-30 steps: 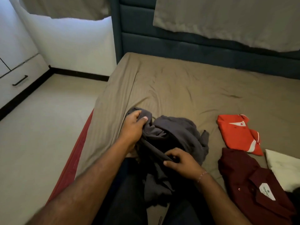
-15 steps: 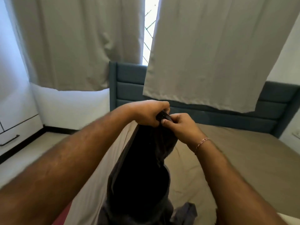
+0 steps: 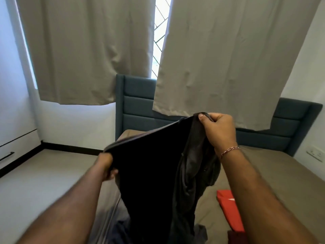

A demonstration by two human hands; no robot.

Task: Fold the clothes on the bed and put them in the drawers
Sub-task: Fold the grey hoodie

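Both hands hold a dark charcoal fabric garment (image 3: 151,173) up in the air over the near left part of the bed (image 3: 274,173), which is covered in a taupe sheet. The right hand (image 3: 218,131) is raised higher, its fingers (image 3: 213,118) curled round a bunched top edge of the cloth; the left hand (image 3: 107,166) sits lower and out to the side, gripping the opposite end of that edge, though it is blurred and partly behind the fabric. The edge runs taut and slanted between them, and the rest hangs down, twisted and gathered under the right hand, with its lower end trailing to the sheet. To my eye this is the shaking-out step before the fold. To do it well, I would level the two hands so the top edge sits straight, give one brisk snap to free the twisted side, then lay the piece flat on the open sheet toward the headboard side, away from the folded red garment (image 3: 228,208) lying near the right front edge of the bed. A white drawer front with a dark bar handle (image 3: 7,156) shows at the left wall.
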